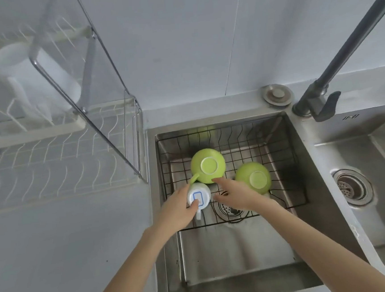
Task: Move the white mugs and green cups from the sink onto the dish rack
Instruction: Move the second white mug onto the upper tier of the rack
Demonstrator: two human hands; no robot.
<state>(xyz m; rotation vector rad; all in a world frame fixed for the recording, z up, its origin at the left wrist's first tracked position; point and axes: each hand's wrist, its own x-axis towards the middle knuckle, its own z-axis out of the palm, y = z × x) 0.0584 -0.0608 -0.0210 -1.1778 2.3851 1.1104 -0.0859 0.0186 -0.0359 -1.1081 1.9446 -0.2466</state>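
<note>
steel sink [309,159] against grey wall [189,41]

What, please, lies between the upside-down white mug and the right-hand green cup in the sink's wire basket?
In the head view, the right hand lies between the white mug and that green cup, above the round drain strainer.

White mug [199,197] and two green cups [208,165] [253,177] sit inverted in the sink [242,246]; another white mug [33,71] lies on the dish rack [48,163].
</note>
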